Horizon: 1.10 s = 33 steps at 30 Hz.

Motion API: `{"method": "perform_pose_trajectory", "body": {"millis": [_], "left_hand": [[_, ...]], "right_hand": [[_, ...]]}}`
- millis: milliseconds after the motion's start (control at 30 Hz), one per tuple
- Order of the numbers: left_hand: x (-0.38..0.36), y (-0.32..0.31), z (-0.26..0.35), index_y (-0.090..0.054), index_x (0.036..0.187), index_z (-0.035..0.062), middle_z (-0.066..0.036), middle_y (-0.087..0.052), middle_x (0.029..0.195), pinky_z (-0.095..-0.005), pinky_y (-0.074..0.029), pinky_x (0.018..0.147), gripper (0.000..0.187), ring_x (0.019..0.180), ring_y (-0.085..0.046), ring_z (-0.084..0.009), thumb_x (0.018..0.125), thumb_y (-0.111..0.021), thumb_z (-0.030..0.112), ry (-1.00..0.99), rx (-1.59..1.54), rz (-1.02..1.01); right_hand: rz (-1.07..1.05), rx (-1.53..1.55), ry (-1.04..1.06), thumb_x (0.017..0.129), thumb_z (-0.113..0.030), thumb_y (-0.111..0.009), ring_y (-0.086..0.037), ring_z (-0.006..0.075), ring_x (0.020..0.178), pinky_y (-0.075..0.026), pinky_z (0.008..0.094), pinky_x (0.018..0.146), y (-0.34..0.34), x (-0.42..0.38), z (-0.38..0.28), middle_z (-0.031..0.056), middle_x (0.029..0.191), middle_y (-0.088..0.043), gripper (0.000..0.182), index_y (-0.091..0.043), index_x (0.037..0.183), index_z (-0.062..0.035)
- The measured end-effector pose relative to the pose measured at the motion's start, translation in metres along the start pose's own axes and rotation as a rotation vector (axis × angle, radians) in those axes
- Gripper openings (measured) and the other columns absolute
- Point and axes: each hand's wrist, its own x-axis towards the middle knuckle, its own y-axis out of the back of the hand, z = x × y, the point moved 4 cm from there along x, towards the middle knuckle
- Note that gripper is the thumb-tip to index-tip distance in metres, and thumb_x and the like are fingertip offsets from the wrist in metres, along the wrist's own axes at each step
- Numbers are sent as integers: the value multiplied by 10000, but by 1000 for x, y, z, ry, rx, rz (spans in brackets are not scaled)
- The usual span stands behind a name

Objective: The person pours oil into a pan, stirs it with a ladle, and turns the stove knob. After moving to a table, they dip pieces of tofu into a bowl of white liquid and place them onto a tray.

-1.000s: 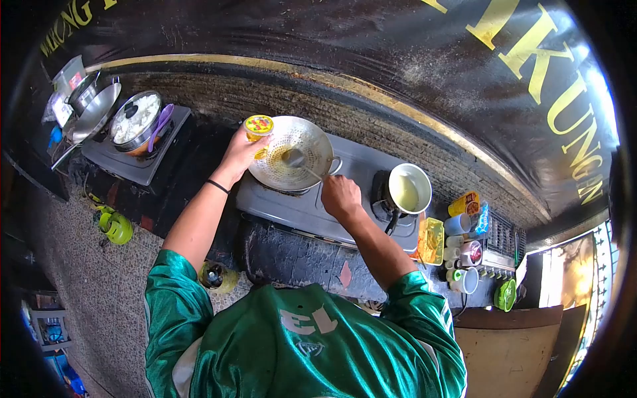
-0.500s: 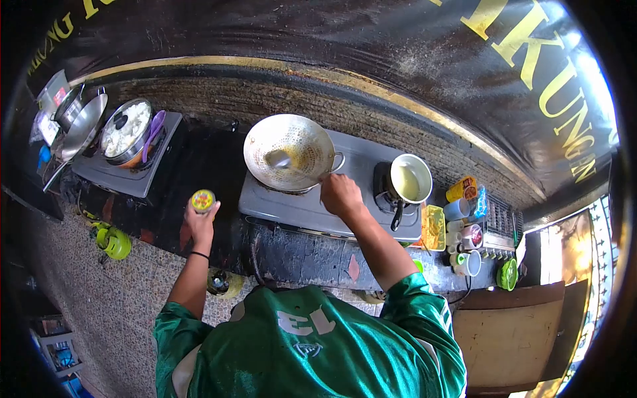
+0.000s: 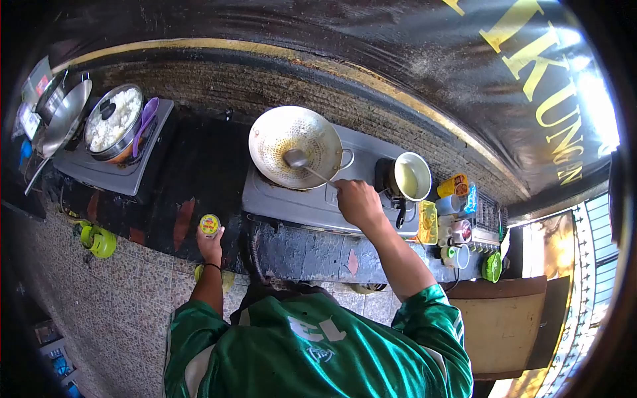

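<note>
My left hand [image 3: 210, 247] is closed around a small round container with a yellow label [image 3: 210, 224], held low by the counter's front edge. In my right hand [image 3: 359, 203] is the handle of a metal ladle [image 3: 296, 158], its head down inside the wok [image 3: 271, 142]. The wok is a light metal pan with rows of dimples and yellowish oil or residue at the bottom. It rests on the left burner of a grey gas stove [image 3: 265, 199]. A white saucepan [image 3: 411, 171] with pale liquid stands on the right burner.
At far left, a lidded pot of white rice [image 3: 114, 119] and a purple spoon [image 3: 146, 126] sit on another stove. Beside it lean metal pans [image 3: 66, 119]. Right of the main stove are a yellow tub [image 3: 428, 225], several cups [image 3: 458, 255] and a green bowl [image 3: 492, 266].
The ladle's head has shifted right and slightly down within the wok, my right hand moving right with it. My left hand, still holding the container, sits lower. The camera view has shifted a little.
</note>
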Motion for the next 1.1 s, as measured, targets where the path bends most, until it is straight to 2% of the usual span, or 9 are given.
{"method": "perform_pose_trajectory", "body": {"millis": [467,567,633,700,733,967,1033,1067,1100], "left_hand": [[-41,25,-11,-621,1355,7,-222,-660,1303,-557,-465,1058,736,1221,-601,-446,758,-969,259,-123,691,-22],[-69,25,-28,-612,1067,32,-151,-709,945,-489,-529,778,294,883,-672,-412,1017,-744,290,191,533,-42],[-93,-4,-9,-564,1038,51,-72,-654,808,-462,-524,689,281,753,-654,-300,1109,-600,321,-47,649,-69],[-118,-42,4,-560,1095,71,-37,-614,803,-391,-514,616,268,670,-615,-187,1133,-557,337,495,-94,-256],[-119,-60,11,-559,1130,80,-32,-602,797,-361,-512,602,269,632,-593,-164,1142,-538,347,350,-130,-302],[-122,-139,86,-648,1117,82,-98,-726,820,-350,-544,604,299,619,-667,-170,1142,-543,362,49,242,-439],[-121,-156,78,-643,1146,74,-168,-770,918,-462,-584,694,380,735,-745,-317,1119,-572,446,14,536,-445],[-128,-153,118,-630,1133,91,-242,-780,1027,-641,-558,810,508,971,-723,-522,1089,-538,588,1,631,-429],[-128,-157,121,-630,1133,91,-242,-780,1027,-641,-558,810,508,971,-723,-522,1089,-538,588,-4,633,-437]], "right_hand": [[-63,53,198,987,-118,-592,-753,454,979,-613,552,887,19,-28,-15,253,1081,-762,226,-749,1138,-62],[-83,23,241,1019,-117,-566,-732,472,984,-586,564,882,-7,7,2,272,1008,-748,394,-705,1388,-109],[-60,13,260,1007,-98,-561,-742,461,983,-595,564,876,-11,28,15,260,1033,-753,414,-685,1401,-109],[-12,-72,166,997,-70,-546,-754,447,982,-608,565,859,-11,38,32,238,1062,-765,425,-678,1399,-111],[-12,-95,112,976,-89,-573,-777,455,987,-638,552,865,-2,36,37,243,1104,-776,231,-772,1091,-63],[-201,-155,277,960,-150,-607,-794,435,946,-649,532,836,46,4,14,251,996,-792,218,-783,978,-23],[-205,-95,267,954,-150,-607,-794,437,938,-647,534,855,39,25,1,267,985,-788,224,-783,919,-16],[-176,-57,259,949,-144,-613,-795,437,940,-650,532,847,23,44,1,266,983,-788,213,-783,919,-19],[-148,-19,252,945,-137,-620,-796,436,942,-653,531,840,11,58,6,265,981,-789,202,-783,920,-22]]}}
